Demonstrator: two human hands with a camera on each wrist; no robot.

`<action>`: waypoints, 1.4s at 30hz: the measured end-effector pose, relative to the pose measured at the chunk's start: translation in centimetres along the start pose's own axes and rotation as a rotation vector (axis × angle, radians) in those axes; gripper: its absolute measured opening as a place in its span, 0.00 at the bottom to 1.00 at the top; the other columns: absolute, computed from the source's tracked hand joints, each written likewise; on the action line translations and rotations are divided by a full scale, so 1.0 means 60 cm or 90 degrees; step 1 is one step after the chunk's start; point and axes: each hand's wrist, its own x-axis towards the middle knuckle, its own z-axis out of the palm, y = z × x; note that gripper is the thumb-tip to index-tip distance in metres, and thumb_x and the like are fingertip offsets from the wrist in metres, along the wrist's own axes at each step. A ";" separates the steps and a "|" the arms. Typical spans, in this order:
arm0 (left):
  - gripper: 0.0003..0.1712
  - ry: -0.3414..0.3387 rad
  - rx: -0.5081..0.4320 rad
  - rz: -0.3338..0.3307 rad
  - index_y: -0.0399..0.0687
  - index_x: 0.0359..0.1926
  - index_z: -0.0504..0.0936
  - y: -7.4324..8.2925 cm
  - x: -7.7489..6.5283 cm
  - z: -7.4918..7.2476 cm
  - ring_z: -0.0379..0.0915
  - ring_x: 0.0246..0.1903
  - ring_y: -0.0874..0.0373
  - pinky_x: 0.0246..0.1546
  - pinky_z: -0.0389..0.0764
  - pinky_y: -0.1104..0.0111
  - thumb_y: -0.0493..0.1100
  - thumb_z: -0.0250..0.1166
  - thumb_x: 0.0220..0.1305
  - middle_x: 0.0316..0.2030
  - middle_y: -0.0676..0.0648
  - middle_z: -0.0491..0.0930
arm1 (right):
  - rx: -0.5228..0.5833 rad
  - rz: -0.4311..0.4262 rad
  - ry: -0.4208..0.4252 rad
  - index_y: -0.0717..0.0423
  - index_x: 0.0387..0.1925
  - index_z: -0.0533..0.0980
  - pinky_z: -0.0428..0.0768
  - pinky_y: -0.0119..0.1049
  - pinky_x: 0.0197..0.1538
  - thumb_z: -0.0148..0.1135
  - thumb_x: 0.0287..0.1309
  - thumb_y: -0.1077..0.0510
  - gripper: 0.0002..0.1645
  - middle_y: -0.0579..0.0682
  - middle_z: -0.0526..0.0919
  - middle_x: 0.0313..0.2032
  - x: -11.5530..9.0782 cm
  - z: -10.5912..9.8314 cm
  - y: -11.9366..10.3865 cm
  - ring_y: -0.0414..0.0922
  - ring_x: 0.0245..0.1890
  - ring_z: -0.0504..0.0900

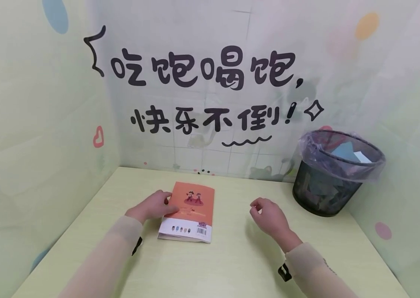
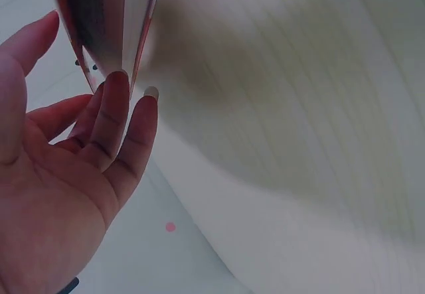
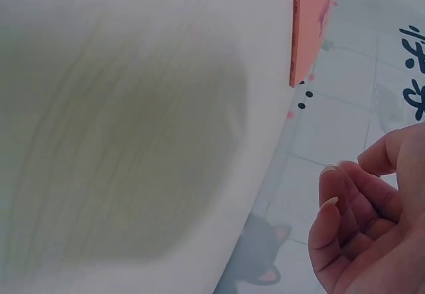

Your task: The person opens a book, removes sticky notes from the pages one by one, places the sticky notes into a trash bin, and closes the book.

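Observation:
A thin book [image 1: 191, 215] with an orange cover and a white barcode band lies on the table. At its left edge is my left hand [image 1: 154, 205], thumb over the cover and fingers at the side. In the left wrist view, the book's [image 2: 123, 15] page edges stand slightly apart between thumb and fingers; the hand [image 2: 60, 181] holds them loosely. My right hand [image 1: 271, 217] hovers to the right of the book, fingers loosely curled around nothing. Seen from the right wrist, that hand [image 3: 365, 221] is apart from the book's orange spine side [image 3: 309, 28].
A black mesh bin [image 1: 329, 182], lined with a clear plastic bag and containing papers, stands at the table's back right. Printed fabric walls [image 1: 202, 25] enclose the pale table [image 1: 213, 273] at the back and both sides.

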 end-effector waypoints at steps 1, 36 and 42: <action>0.40 -0.003 0.002 -0.002 0.38 0.68 0.68 0.000 0.000 0.002 0.71 0.39 0.52 0.43 0.79 0.56 0.56 0.68 0.64 0.44 0.44 0.75 | 0.001 0.003 -0.001 0.55 0.43 0.82 0.79 0.43 0.37 0.57 0.63 0.56 0.12 0.46 0.81 0.35 0.000 0.002 0.000 0.43 0.30 0.75; 0.37 -0.020 0.054 -0.031 0.32 0.53 0.78 0.089 0.008 0.092 0.71 0.33 0.54 0.45 0.79 0.58 0.60 0.72 0.58 0.48 0.39 0.73 | 0.004 0.064 -0.052 0.53 0.38 0.81 0.77 0.39 0.32 0.59 0.61 0.57 0.07 0.44 0.80 0.29 -0.019 0.030 0.043 0.41 0.26 0.73; 0.41 -0.022 0.069 -0.030 0.32 0.57 0.77 0.124 0.010 0.115 0.71 0.36 0.53 0.50 0.79 0.55 0.62 0.73 0.57 0.55 0.36 0.71 | 0.045 0.119 -0.094 0.54 0.39 0.80 0.75 0.36 0.29 0.61 0.63 0.56 0.06 0.45 0.78 0.29 -0.018 0.039 0.044 0.42 0.27 0.72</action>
